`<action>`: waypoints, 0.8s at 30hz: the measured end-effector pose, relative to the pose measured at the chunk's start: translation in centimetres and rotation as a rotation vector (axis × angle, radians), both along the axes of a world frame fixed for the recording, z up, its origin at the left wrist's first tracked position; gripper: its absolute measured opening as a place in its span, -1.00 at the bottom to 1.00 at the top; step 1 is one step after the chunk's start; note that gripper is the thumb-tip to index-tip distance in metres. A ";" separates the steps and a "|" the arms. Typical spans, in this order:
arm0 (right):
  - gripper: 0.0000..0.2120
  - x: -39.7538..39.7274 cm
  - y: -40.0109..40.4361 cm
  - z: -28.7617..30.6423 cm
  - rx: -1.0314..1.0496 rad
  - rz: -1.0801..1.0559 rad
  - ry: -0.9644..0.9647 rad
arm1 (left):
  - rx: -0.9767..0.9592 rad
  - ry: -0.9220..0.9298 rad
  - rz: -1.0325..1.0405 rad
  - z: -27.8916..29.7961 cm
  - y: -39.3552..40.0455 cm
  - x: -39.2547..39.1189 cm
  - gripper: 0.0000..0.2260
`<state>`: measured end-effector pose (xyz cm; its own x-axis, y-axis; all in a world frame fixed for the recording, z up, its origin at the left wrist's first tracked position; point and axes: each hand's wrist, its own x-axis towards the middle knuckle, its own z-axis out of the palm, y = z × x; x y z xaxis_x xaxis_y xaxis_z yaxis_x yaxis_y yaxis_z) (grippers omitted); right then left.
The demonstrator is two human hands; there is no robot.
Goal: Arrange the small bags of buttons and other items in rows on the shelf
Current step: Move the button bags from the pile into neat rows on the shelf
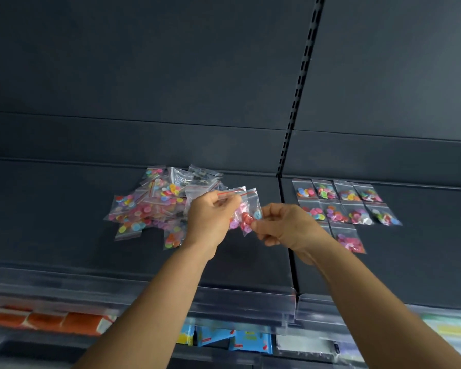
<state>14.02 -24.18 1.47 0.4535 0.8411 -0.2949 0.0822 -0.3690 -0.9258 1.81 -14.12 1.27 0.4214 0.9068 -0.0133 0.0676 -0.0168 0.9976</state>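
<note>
A loose heap of small clear zip bags of coloured buttons (155, 206) lies on the dark shelf (64, 222), left of centre. My left hand (210, 217) grips a few bags by their red-striped tops above the shelf. My right hand (285, 225) pinches the lower corner of one of those, a bag of red and pink buttons (246, 217). To the right, bags lie flat in rows (341, 202): a back row, a second row, and one pink bag (349, 241) in front.
A slotted upright (298, 94) and a seam divide the shelf into left and right panels. A clear plastic lip (237, 302) runs along the front edge. Below it are orange packets (45, 319) and blue packets (240, 339).
</note>
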 end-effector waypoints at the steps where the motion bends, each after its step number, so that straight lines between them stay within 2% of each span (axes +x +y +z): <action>1: -0.90 0.0 -0.2 -0.1 -0.001 -0.015 -0.024 | 0.007 -0.001 -0.007 0.1 0.1 -0.1 -0.89; 3: -0.97 0.0 -0.6 -0.1 0.006 -0.053 -0.046 | 0.023 0.005 -0.019 0.4 0.2 -0.3 -0.92; 7: -0.90 -0.6 -1.0 0.2 0.092 -0.076 0.014 | 0.037 0.021 -0.076 0.4 0.0 -0.5 -0.95; 9: -0.95 -1.0 -1.0 0.4 0.121 -0.107 0.005 | 0.040 0.033 -0.089 0.2 -0.3 -0.4 -0.94; 14: -0.98 -0.6 -2.5 0.0 0.070 -0.185 -0.051 | 0.036 0.040 -0.111 -0.3 -1.1 -0.2 -0.95; 24: -0.86 2.4 -6.5 0.6 0.221 -0.305 -0.020 | 0.007 0.041 -0.278 0.3 -5.6 4.0 -0.92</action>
